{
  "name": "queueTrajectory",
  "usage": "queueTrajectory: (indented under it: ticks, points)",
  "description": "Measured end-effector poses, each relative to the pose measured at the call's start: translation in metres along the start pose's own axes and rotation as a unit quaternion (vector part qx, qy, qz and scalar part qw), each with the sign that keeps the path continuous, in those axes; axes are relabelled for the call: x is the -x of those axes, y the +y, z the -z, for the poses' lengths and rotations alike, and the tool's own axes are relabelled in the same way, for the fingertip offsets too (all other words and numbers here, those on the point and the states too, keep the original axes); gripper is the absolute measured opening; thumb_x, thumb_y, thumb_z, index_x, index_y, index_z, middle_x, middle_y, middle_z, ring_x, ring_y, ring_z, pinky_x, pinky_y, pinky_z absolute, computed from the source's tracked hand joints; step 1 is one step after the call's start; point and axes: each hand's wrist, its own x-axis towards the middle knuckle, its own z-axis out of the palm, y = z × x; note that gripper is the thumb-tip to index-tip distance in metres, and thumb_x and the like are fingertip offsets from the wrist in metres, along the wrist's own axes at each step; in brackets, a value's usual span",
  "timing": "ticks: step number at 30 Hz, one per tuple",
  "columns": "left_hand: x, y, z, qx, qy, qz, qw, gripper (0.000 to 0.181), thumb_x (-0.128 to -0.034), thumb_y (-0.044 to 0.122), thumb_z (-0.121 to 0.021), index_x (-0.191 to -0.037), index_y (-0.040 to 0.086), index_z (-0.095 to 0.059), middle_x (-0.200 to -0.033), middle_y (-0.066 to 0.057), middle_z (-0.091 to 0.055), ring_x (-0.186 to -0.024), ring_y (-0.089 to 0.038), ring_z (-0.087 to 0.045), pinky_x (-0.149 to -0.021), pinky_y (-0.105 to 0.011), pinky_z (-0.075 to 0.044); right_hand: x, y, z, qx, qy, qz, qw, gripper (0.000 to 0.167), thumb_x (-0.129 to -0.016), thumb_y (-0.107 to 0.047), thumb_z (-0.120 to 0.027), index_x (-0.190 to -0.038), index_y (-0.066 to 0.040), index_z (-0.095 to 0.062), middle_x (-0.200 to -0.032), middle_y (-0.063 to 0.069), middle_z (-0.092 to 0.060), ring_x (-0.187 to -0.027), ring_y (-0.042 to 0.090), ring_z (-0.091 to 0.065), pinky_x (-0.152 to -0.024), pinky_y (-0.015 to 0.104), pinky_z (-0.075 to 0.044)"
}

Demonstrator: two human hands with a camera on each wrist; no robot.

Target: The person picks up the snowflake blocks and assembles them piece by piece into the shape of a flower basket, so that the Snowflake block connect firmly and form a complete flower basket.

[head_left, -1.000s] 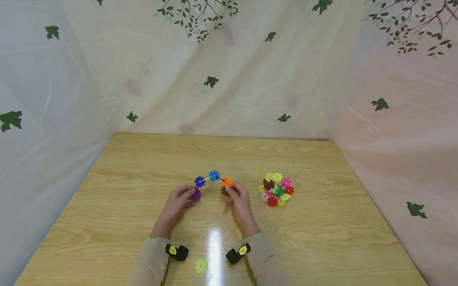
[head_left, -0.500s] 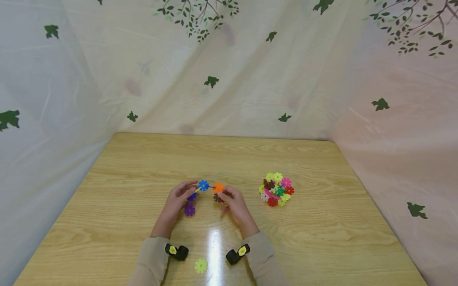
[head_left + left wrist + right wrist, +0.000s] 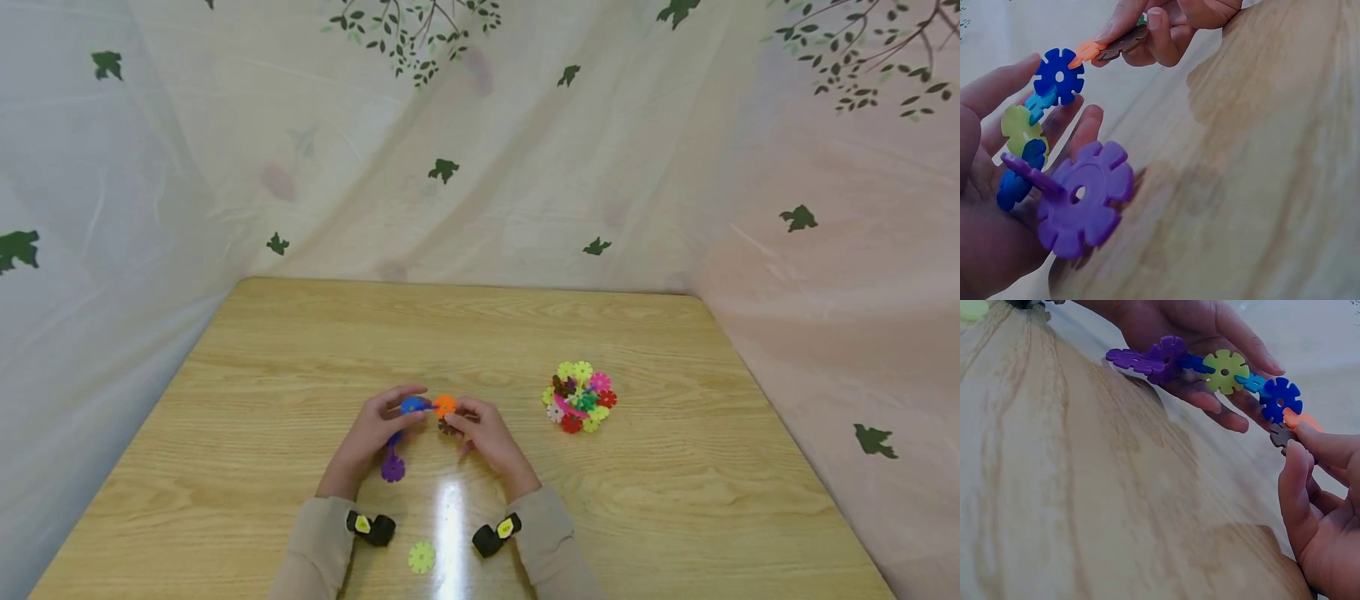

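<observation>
A chain of notched plastic snowflake discs [image 3: 445, 405] runs between my two hands above the table. My left hand [image 3: 372, 432] curls loosely around its middle, thumb by a dark blue disc [image 3: 1059, 76]. A yellow-green disc [image 3: 1227, 372] and light blue disc [image 3: 1250, 382] lie along those fingers. From the palm side two joined purple discs [image 3: 1094, 197] hang down, tilted. My right hand [image 3: 489, 433] pinches the other end at a brown disc [image 3: 1280, 435] and an orange one [image 3: 1304, 420]. A bit of green shows behind its fingers in the left wrist view; the rest is hidden.
A rounded cluster of joined colourful discs [image 3: 588, 412] sits right of my hands. One loose yellow-green disc [image 3: 422, 557] lies near the front between my forearms. The wooden table [image 3: 675, 467] is bordered by hanging printed cloth [image 3: 487, 208].
My left hand has shifted its hold along the chain from the purple end to the blue middle. The purple end now hangs lower and nearer; my right hand has moved left with the orange end.
</observation>
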Motion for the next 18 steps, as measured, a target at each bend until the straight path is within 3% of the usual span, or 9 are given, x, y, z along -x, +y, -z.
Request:
queueTrajectory:
  ticks: [4,8,13,18]
  points:
    - [0.0,-0.001,-0.001,-0.01,-0.015,-0.007,0.9998,0.051,-0.0914,0.015,-0.067,-0.137,-0.001,-0.05,-0.134,-0.02,-0.055,-0.098,-0.007,-0.065,-0.077,-0.027,-0.059,0.0,0.001,-0.001,0.001,-0.006,-0.004,1.0,0.023,-0.097,-0.013,-0.058,-0.108,0.007,-0.06,-0.075,-0.001,-0.056,-0.061,0.01,-0.049,-0.044,0.022,-0.051]
    - [0.0,-0.001,0.0,-0.004,-0.004,0.004,1.0,0.05,-0.0919,0.012,-0.066,-0.137,-0.001,-0.05,-0.131,-0.015,-0.06,-0.094,-0.007,-0.066,-0.073,-0.024,-0.059,-0.001,0.002,0.002,0.012,-0.01,-0.004,0.9999,0.024,-0.096,-0.013,-0.059,-0.11,0.006,-0.061,-0.081,0.001,-0.059,-0.066,0.01,-0.053,-0.047,0.024,-0.054]
    - [0.0,-0.001,0.001,0.007,0.008,0.011,0.9999,0.046,-0.0941,0.01,-0.062,-0.137,-0.002,-0.05,-0.131,-0.018,-0.06,-0.091,-0.009,-0.068,-0.07,-0.022,-0.059,0.0,0.001,0.009,0.036,0.019,0.001,0.9992,0.024,-0.094,-0.008,-0.062,-0.114,0.004,-0.064,-0.097,0.013,-0.066,-0.075,0.011,-0.058,-0.052,0.028,-0.058]
    - [0.001,-0.001,0.001,0.021,0.004,0.009,0.9997,0.045,-0.095,0.009,-0.06,-0.136,-0.005,-0.049,-0.127,-0.017,-0.062,-0.092,-0.01,-0.069,-0.07,-0.021,-0.059,0.002,-0.001,0.014,0.059,0.054,0.025,0.9965,0.021,-0.093,-0.005,-0.062,-0.11,0.007,-0.063,-0.096,0.021,-0.064,-0.073,0.011,-0.059,-0.053,0.032,-0.059]
